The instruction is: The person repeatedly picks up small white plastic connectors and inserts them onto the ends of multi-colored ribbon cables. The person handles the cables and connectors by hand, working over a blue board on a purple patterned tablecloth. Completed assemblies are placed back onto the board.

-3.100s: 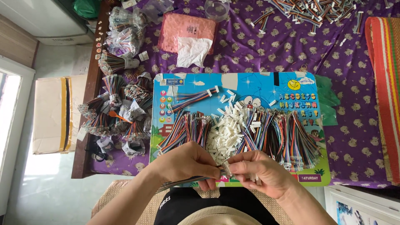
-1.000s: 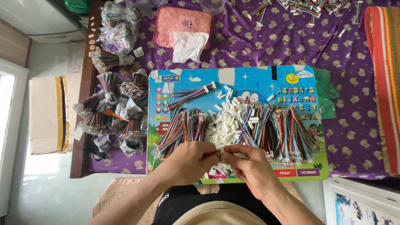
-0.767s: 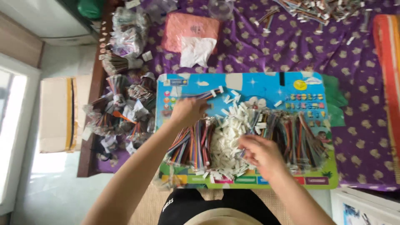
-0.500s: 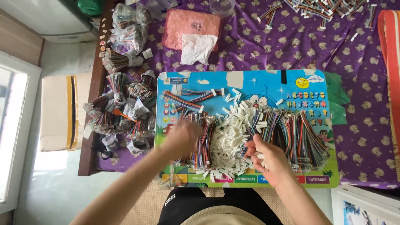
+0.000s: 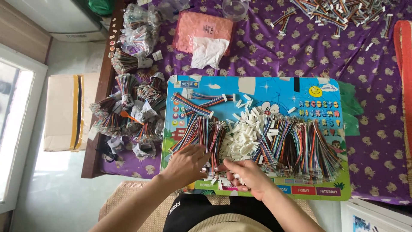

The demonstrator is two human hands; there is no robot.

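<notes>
Left hand lies open, fingers spread on the coloured wire bundle, right hand just beside it pinches white connectors from the pile above.

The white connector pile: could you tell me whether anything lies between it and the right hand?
Nothing visible does. The right hand rests at the near edge of the white connector pile, its fingers on the nearest pieces.

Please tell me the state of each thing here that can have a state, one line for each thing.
left hand: fingers spread, resting on the coloured wire bundles
right hand: curled at the white connectors
white connectors: loose heap
pink bag: lying flat, white paper on it
</notes>
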